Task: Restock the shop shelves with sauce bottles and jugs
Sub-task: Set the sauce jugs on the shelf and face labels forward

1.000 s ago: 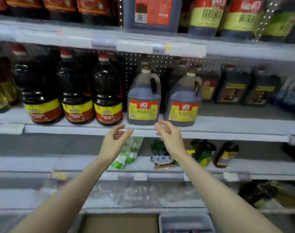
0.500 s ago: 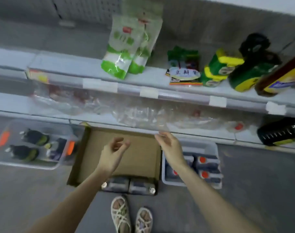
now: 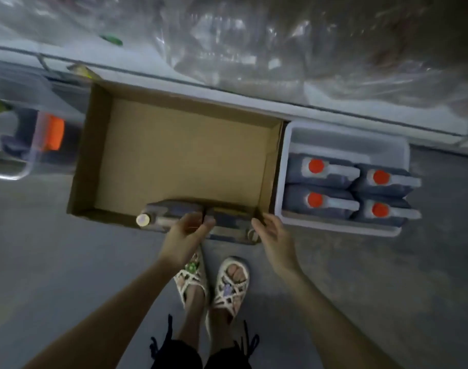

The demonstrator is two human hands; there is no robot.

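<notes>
Left jug (image 3: 174, 209): handle covered by left hand (image 3: 186, 235); hold or mere touch, unclear.
Right jug (image 3: 227, 219): cap part-hidden behind right hand (image 3: 274, 233).
Both labels smeared, unreadable.
Red-capped jugs (image 3: 323, 177) in white tub (image 3: 342, 227): labels out of sight.
Clear bin (image 3: 12, 145): cut by left edge, contents blurred.
Plastic wrap (image 3: 254, 49) on shelf (image 3: 360, 113): contents indistinct.

Two dark sauce jugs stand side by side against the near wall of the cardboard box (image 3: 99, 145), at the centre of the frame. The left jug (image 3: 171, 210) shows a pale round cap at its left end. The right jug (image 3: 227, 221) is blurred, its cap half hidden. At the right of the frame, four red-capped jugs (image 3: 323, 174) stand upright two by two in a pale plastic tub (image 3: 342, 137), filling its near part, dark bodies touching, pale handles pointing right.
</notes>
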